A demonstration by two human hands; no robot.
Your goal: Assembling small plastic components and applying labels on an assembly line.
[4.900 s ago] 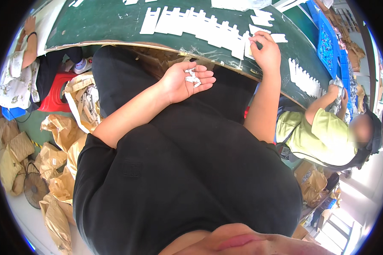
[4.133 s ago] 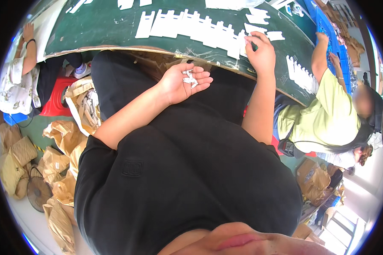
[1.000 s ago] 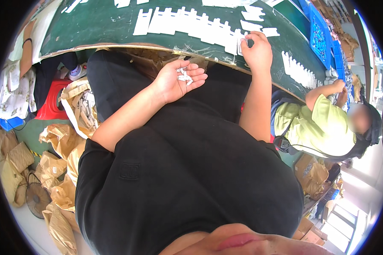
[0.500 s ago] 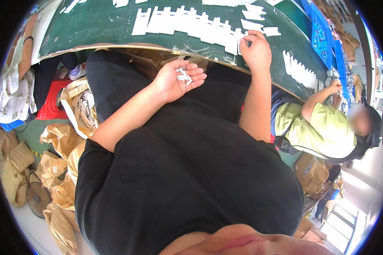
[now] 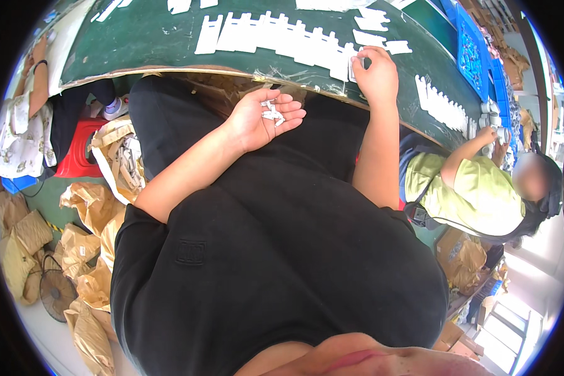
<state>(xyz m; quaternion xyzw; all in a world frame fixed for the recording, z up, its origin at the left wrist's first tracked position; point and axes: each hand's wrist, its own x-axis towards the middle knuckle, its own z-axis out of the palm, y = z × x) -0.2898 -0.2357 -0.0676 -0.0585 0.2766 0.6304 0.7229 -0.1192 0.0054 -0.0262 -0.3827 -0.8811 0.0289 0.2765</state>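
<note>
My left hand [image 5: 254, 119] is palm up in front of the table edge, fingers loosely stretched, cradling several small white pieces [image 5: 272, 114]. Over the table, my right hand [image 5: 377, 74] is closed in a pinch at the right end of a row of overlapping flat white plates [image 5: 269, 37]. Its thumb and index finger touch the last plate [image 5: 352, 66]; whatever small thing is between the fingertips is hidden. Each plate has a narrow tab at its far end.
More white plates lie on the green table [image 5: 138, 44], including a second row [image 5: 442, 106] at right. Beyond it stands a blue crate [image 5: 472, 53]. A co-worker in a light green shirt [image 5: 476, 194] sits at right; another person's arm [image 5: 39, 81] shows at left, near paper bags [image 5: 91, 207].
My hands stay nearly in place, the right one still pinching at the row's end. The co-worker at right has shifted their hands slightly.
</note>
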